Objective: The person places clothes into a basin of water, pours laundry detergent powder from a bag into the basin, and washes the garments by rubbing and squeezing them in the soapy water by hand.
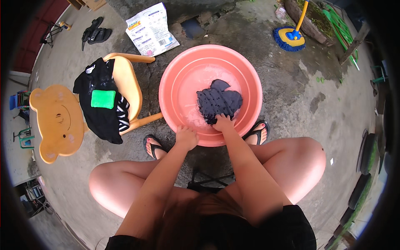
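Note:
A pink basin (166, 93) with soapy water stands in front of me. In its right half lies a wet, dark bunched garment (214, 100) with small dots on part of it. My right hand (225, 123) is closed on the garment's near edge, its fingertips partly hidden in the folds. On the basin's near left rim, my left hand (186, 137) grips with bent fingers. Beside the basin, black clothing (98, 125) with a striped part hangs over a yellow child's chair (131, 87). A green rectangular block (103, 99) rests on that clothing.
A white printed bag (152, 31) stands beyond the basin. Black sandals (96, 34) lie at the far left. A blue and yellow mop (289, 38) rests at the far right, near a planter (310, 23) and a green hose (339, 29). My sandalled feet flank the basin's near side.

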Motion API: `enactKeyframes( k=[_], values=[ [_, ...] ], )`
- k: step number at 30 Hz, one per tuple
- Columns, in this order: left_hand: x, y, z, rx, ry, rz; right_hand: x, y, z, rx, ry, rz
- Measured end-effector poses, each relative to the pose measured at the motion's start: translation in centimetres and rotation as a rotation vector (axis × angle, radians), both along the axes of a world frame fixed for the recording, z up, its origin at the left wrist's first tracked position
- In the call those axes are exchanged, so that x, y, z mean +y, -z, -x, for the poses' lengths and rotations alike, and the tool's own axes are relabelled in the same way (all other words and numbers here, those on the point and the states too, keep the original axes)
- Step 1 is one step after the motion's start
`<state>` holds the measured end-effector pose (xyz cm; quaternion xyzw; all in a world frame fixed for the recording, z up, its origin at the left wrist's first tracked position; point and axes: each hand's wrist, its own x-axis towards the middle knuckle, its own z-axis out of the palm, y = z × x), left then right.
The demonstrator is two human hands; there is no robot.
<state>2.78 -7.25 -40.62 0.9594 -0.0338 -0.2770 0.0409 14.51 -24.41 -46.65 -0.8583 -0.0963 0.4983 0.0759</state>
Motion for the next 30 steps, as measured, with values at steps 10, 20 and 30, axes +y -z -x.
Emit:
enactKeyframes(
  k=[10,20,30],
  values=[
    [-3.6,-1.1,2.2,0.168,-0.041,0.018,-1.7,2.1,0.4,-0.252,0.107,-0.256],
    [1.3,4.4,0.9,0.137,-0.571,0.659,1.9,-21.0,-4.4,-0.203,0.428,-0.944],
    [1.3,-2.1,-2.1,0.375,-1.253,1.325,1.0,-40.6,-1.9,-0.15,0.555,-1.694]
  ],
)
